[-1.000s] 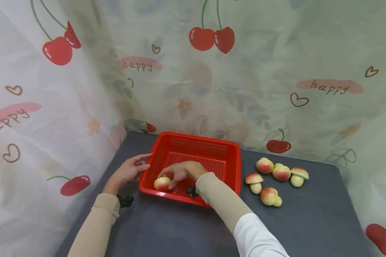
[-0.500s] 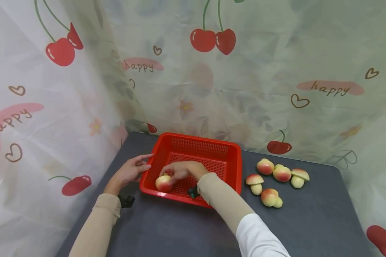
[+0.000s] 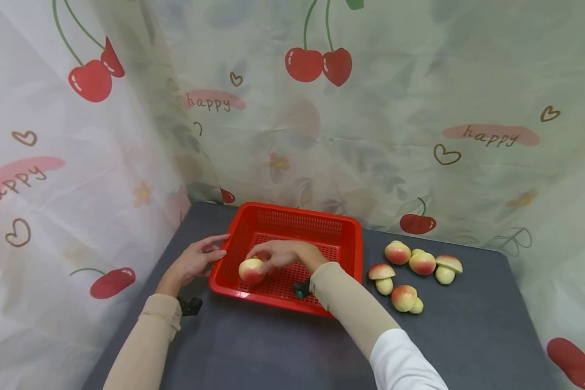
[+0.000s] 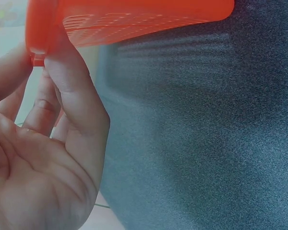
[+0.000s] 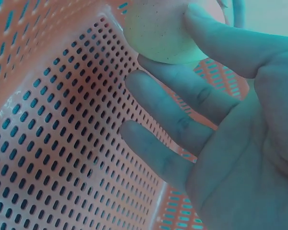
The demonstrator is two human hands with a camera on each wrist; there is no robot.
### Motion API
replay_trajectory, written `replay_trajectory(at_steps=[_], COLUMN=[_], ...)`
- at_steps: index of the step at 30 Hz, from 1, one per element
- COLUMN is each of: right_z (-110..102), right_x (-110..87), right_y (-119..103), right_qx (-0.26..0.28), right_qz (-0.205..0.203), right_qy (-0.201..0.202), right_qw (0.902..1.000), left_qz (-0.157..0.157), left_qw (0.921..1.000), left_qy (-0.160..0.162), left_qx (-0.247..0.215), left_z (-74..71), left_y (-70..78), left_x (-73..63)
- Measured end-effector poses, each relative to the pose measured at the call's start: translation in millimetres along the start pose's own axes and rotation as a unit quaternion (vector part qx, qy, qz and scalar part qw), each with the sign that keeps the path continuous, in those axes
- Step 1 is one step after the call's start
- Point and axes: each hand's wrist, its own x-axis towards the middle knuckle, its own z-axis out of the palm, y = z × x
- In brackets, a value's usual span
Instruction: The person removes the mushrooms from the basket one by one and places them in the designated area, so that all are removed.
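A red plastic basket [image 3: 302, 310] with slotted walls stands on the dark table. My left hand [image 3: 197, 262] pinches its left rim between thumb and fingers, as the left wrist view shows the rim [image 4: 38, 33] close up. Inside the basket, near the front left corner, my right hand [image 3: 285, 255] holds a round, red-and-yellow piece [image 3: 251, 272] that looks like a fruit. In the right wrist view the thumb lies on this speckled piece [image 5: 158, 33], while the other fingers stretch out beneath and beside it. Whether it touches the basket floor I cannot tell.
Right of the basket lie several red-and-yellow toy mushrooms, among them one with a flat cap [image 3: 382, 277] and one with a round cap [image 3: 403, 298]. A printed curtain [image 3: 322, 135] hangs behind and at the sides of the dark table [image 3: 253, 346].
My right hand has moved slightly to the right and away from the basket's front wall, with the round piece turning in its fingers. The left hand stays at the rim.
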Motion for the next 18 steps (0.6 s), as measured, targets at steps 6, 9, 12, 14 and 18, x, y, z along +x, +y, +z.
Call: replay_trajectory(at_steps=[6, 9, 12, 14, 18], right_z=[2, 3, 3, 3, 1], right_x=[-13.6, -21.1, -28.5, -33.0, -41.3], right_y=[2, 2, 2, 1, 0], right_qx=[0.018, 0.024, 0.029, 0.036, 0.043], right_qz=[-0.002, -0.003, -0.012, -0.022, -0.035], right_qy=[0.037, 0.058, 0.073, 0.083, 0.104], right_qw=[0.9992, 0.998, 0.9968, 0.9957, 0.9931], left_qz=[0.0, 0.001, 0.001, -0.002, 0.0], left_qw=[1.0, 1.0, 1.0, 1.0, 1.0], left_qy=[0.001, 0.0, 0.0, 0.001, 0.004], left_qx=[0.003, 0.002, 0.003, 0.001, 0.0], left_z=[0.8, 1.8, 2.7, 2.8, 1.6], left_y=[0.0, -0.3, -0.5, -0.4, -0.4], left_x=[-1.2, -0.7, -0.2, -0.3, -1.4])
